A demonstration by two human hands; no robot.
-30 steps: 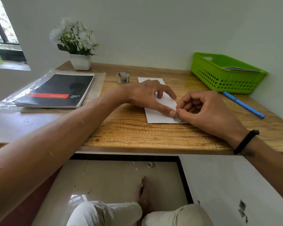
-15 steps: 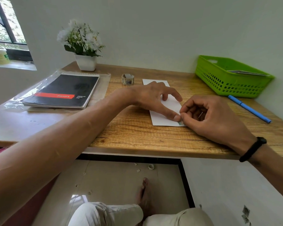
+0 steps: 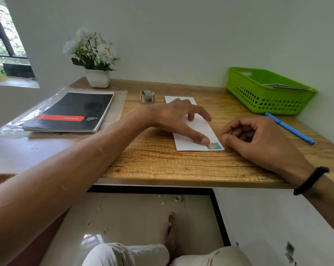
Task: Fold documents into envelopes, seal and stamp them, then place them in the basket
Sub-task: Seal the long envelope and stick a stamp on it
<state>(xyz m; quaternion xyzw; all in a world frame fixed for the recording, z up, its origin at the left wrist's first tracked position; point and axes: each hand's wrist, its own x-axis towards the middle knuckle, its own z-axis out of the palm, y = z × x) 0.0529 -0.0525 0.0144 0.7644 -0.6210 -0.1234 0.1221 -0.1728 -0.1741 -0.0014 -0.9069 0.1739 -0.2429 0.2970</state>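
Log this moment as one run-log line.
stage: stamping | stamp: on envelope near corner | left hand: thumb pressing envelope | right hand: curled, empty | basket: pending

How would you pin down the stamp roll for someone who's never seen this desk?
On the wooden desk, look between the black spiral pad and the white envelope, toward the back. The stamp roll is a small upright paper coil, the only round item there.
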